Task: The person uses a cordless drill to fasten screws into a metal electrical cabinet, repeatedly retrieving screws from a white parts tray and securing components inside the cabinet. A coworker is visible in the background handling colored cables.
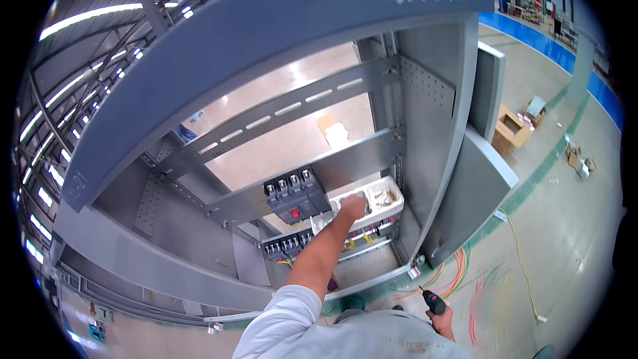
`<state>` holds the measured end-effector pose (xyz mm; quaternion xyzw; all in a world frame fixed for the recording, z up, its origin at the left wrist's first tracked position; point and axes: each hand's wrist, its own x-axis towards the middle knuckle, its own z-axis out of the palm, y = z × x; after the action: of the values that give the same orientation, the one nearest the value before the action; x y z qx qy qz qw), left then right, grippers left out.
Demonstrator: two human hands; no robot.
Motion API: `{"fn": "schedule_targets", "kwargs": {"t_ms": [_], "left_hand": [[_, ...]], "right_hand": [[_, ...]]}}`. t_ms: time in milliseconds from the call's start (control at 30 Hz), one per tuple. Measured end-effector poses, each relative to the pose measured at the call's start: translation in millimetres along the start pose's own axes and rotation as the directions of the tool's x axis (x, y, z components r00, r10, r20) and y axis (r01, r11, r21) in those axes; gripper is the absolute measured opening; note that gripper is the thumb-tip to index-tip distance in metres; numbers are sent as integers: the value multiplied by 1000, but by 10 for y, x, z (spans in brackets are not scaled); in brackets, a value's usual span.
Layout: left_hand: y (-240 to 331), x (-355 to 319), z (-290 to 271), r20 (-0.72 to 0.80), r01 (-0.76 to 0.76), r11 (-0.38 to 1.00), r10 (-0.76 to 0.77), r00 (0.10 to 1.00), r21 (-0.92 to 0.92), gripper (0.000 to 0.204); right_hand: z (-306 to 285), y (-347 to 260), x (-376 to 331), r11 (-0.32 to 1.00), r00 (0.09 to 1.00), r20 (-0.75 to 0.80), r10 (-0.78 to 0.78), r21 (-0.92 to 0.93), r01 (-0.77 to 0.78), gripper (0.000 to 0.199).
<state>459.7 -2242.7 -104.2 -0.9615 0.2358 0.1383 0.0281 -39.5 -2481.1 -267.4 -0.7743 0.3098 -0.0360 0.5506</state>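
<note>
At far left, roof beams (46,119) strung with bright lamps. Next, filling most of the view, a grey cabinet (266,33) with a white-lettered header, open through the back to pale floor. Inside, from the left wall across to the right, a slotted bar (269,121) above a plain bar (359,157).

Toward the middle, at the plain bar, a large black breaker (294,205) with a red button and a row of metal terminals on top. Lower down, a row of small breakers (287,246), partly covered by the forearm, with bits of yellow wire alongside.

Right of the large breaker, a white tray (391,214), divided into compartments, with small metal parts (383,197) in the one at right. Stretched into the tray from below, in a light sleeve (282,316), the left hand (354,206), fingers down and mostly hidden; cannot tell how far open, or whether holding anything.

Farther right and lower, outside the cabinet, the right hand (442,322), closed around a black driver (434,302), bit pointing up and to the left. Beyond, red and green wires (458,269) on the floor, a grey door (458,193) swung outward, then an open carton (512,129) and a yellow cord (522,262).
</note>
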Motion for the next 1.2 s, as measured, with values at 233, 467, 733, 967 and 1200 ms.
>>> {"fn": "schedule_targets", "kwargs": {"t_ms": [233,467,733,967,1200], "left_hand": [[-18,244,218,24,-196,981,196,980,0,33],[10,-66,33,-173,-76,986,50,984,-149,21],[421,-956,-541,-644,-456,782,92,759,-426,14],[288,-2182,369,22,32,-348,32,999,-937,12],[222,-2765,615,-49,32,-753,85,995,-657,15]], "right_hand": [[-168,194,103,988,993,23,114,101,-116,25],[-284,223,325,993,965,238,-111,60,100,61],[-226,-278,400,991,992,99,-77,119,65,14],[-347,-1838,285,951,920,360,-156,306,41,20],[-102,-2686,339,955,766,608,-209,295,26,30]]}}
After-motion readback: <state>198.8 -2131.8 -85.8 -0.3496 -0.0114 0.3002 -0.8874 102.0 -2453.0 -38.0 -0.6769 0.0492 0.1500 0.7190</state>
